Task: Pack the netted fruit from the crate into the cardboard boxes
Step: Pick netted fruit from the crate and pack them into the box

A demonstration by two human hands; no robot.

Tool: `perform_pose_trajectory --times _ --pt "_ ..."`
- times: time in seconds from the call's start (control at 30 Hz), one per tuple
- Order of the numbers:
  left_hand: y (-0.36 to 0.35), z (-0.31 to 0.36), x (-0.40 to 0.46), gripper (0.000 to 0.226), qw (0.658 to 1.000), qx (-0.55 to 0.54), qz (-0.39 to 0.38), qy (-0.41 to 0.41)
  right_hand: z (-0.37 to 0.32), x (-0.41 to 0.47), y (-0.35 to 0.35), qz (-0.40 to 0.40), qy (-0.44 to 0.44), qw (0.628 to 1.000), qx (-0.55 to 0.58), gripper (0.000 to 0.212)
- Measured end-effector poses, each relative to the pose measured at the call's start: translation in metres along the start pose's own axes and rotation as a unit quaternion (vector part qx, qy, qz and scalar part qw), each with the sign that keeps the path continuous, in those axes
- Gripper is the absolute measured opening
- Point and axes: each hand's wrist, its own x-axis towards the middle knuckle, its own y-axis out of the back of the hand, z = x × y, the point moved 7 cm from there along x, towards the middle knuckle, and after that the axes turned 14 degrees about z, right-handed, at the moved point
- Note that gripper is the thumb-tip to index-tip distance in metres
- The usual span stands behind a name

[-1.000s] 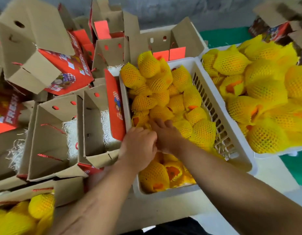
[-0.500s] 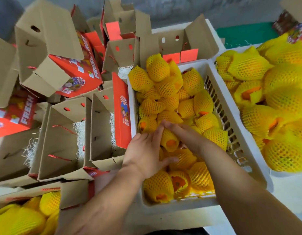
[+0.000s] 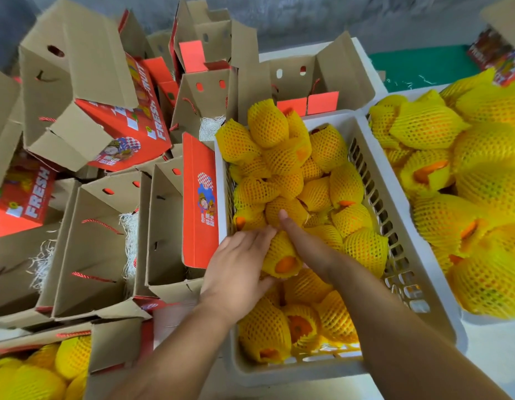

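Note:
A white plastic crate in the middle holds several fruits in yellow foam nets. One netted fruit, orange showing at its open end, sits between both hands above the pile. My left hand cups its left side with the thumb curled under it. My right hand lies along its right side, fingers straight and reaching onto the fruit behind. Open cardboard boxes with red printed sides stand left of the crate, the nearest touching the crate wall. Another open box has white shredded paper inside.
A second white crate heaped with netted fruit stands at the right. A box at the bottom left holds netted fruit. More folded and tipped boxes are piled at the back left. A grey wall runs behind.
Both hands came up out of the pile and closed in around one netted fruit, which now sits a little higher between them. The view has shifted slightly.

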Motion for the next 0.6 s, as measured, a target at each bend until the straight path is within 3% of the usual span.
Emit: perform_pose_trajectory --times 0.07,0.17,0.23,0.37,0.5,0.6 --pt "0.004 -0.002 0.001 0.074 0.999 -0.026 0.011 0.02 -0.005 0.003 0.004 0.032 0.032 0.999 0.01 0.049" --pt "0.003 -0.002 0.001 0.07 0.999 -0.025 0.01 0.034 -0.03 0.015 0.038 0.258 0.127 0.956 -0.059 0.027" --pt "0.002 -0.001 0.001 0.073 0.999 -0.021 0.005 0.033 -0.061 0.023 0.053 0.345 0.183 0.915 -0.1 0.052" --pt "0.001 0.001 0.0 0.08 1.0 -0.011 -0.01 0.016 -0.118 0.067 0.047 0.326 0.196 0.896 -0.23 0.093" --pt "0.001 0.0 -0.001 0.078 1.0 0.01 -0.014 0.015 -0.128 0.091 0.042 0.336 0.159 0.888 -0.271 0.088" --pt "0.001 0.0 0.0 0.075 1.0 0.007 -0.003 0.014 -0.121 0.085 0.041 0.334 0.196 0.893 -0.23 0.087"
